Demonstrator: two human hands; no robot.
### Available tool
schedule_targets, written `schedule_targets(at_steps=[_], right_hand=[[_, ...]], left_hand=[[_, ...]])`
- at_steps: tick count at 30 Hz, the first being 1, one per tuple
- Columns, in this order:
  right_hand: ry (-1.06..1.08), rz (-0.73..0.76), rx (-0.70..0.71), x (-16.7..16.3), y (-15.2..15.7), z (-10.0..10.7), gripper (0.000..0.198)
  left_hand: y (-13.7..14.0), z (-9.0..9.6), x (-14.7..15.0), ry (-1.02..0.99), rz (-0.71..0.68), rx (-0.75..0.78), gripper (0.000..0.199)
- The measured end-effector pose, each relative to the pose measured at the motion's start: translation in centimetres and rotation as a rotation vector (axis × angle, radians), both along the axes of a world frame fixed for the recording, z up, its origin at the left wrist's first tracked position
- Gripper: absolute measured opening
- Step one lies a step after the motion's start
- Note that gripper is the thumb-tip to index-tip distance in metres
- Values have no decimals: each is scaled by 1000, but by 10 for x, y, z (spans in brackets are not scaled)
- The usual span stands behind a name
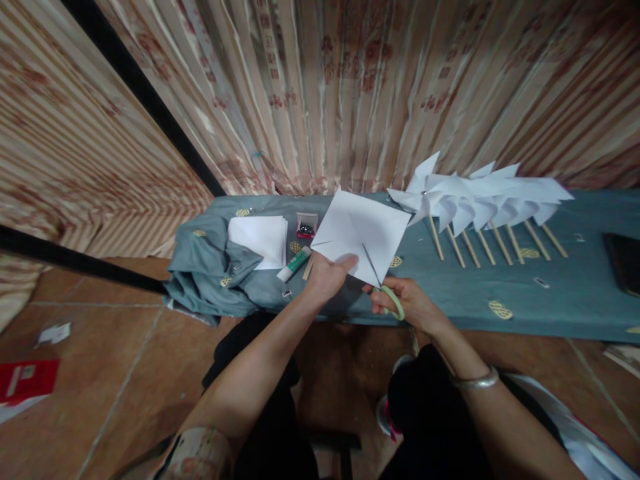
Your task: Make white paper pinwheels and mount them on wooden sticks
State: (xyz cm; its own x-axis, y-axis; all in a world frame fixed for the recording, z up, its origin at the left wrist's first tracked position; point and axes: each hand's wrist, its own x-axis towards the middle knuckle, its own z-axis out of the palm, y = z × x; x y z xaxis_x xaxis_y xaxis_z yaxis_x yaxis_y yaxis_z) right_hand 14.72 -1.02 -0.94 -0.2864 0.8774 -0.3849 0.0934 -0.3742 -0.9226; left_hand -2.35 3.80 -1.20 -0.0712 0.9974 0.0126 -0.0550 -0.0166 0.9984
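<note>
A square sheet of white paper (357,223) is held in my left hand (330,275), gripped near its lower left side with the thumb on top. My right hand (400,300) is closed round the light green handles of a pair of scissors (393,301). The scissors' blade lies over the paper's lower corner, pointing inward toward the middle. Another slit shows at the paper's left side. Left of my left hand lie a green and white glue stick (294,264) and part of a wooden stick (308,268).
A stack of white paper (260,240) and a small open box of dark pins (306,227) are at left. Several white paper pinwheels (480,200) on wooden sticks lie at right, near a dark phone-like object (623,261). The blue-green cloth (565,300) covers the surface.
</note>
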Motion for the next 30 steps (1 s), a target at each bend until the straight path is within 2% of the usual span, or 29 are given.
schedule_targets(at_steps=[4,11,17,30], right_hand=[[3,0,-5,-1,1,1,57],[-10,-8,2,-2,0,3,58],[-22,-24,-1,-3,0,3,66],[-44,-12,32,-4,1,1,63]], left_hand=[[0,1,0,9,1,10,37],[-3,5,2,0,-9,-20,46],[-4,7,2,-5,-3,-4,42],[-5,7,2,-21,-3,-40,36]])
